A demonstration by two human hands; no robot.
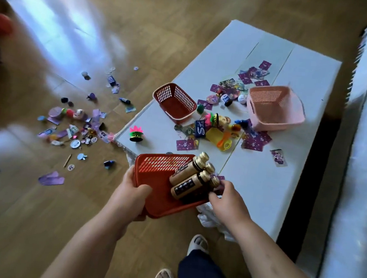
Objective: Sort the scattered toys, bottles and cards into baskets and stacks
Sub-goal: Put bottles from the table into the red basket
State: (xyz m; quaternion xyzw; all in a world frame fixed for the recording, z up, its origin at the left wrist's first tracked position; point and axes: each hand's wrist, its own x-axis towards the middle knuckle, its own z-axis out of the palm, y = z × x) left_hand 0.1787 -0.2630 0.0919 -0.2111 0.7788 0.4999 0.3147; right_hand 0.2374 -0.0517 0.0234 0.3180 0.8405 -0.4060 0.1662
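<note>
The wooden floor [43,205] takes up most of the view, with a white surface [283,185] at right. On the surface a pink basket [275,121] stands far right. A red basket [181,95] stands left of it. Neither seems to hold anything, though their insides show only in part.

Over the near left corner of the surface both hands hold a second red basket, the held basket [159,198], tilted. The left hand [131,193] grips its left rim, thumb inside. The right hand [228,200] curls round its near right corner, fingertips beside the bottles [186,176]. These four gold-capped bottles lie together in the held basket, so bottle sorting looks under way.

Much is left. Purple cards [254,141] and toys [216,121] lie loose between the two standing baskets, along with a small dark bottle [225,98]. A crown toy [136,133] sits near the left edge. A wide litter [74,127] of cards and toys covers the floor at left.

The next move likely calls for setting the held basket level on the surface, so the bottles do not roll out. That would free a hand for the dark bottle.
</note>
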